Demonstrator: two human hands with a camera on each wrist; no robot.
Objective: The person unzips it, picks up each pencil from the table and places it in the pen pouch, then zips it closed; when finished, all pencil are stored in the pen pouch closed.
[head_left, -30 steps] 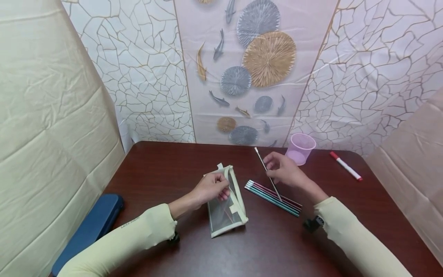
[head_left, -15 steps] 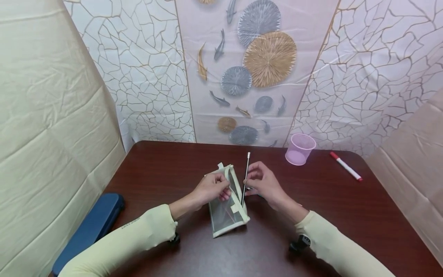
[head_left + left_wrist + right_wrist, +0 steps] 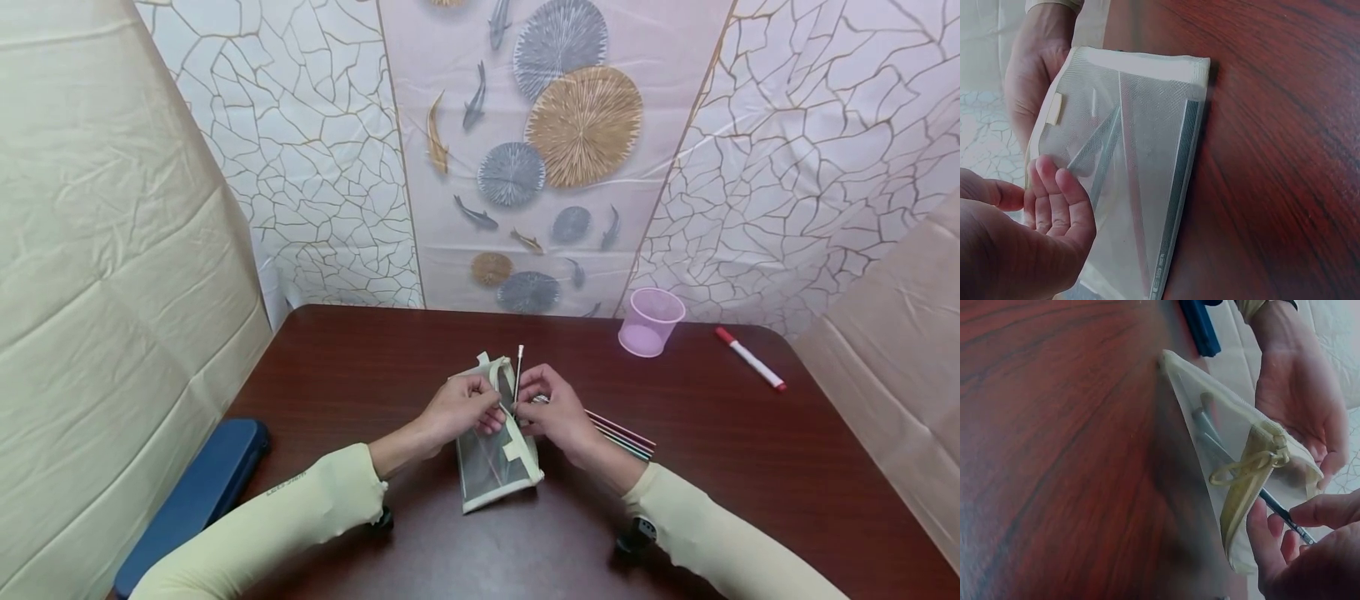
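A see-through mesh zip pouch (image 3: 491, 467) with cream edging stands tilted on the table, its zip side spread apart. My left hand (image 3: 457, 410) pinches the rim of its opening between thumb and fingers. Between the thumb and fingers of my right hand (image 3: 558, 421) is a dark pencil (image 3: 518, 371), held slanting with its lower end inside the pouch. In the right wrist view the pencil (image 3: 1275, 506) passes through the opening beside the zip pull. Through the mesh, the left wrist view shows several pencils (image 3: 1134, 181) lying in the pouch.
Several pencils (image 3: 628, 439) lie together on the table, partly hidden behind my right hand. A pink mesh cup (image 3: 649, 325) stands at the back right, with a red-capped white marker (image 3: 752, 360) to its right. A dark blue case (image 3: 198, 492) lies at the left edge.
My right hand has carried the pencil leftward from above the loose pencils to the pouch, and its lower end has gone into the opening. My left hand keeps its grip, barely shifted.
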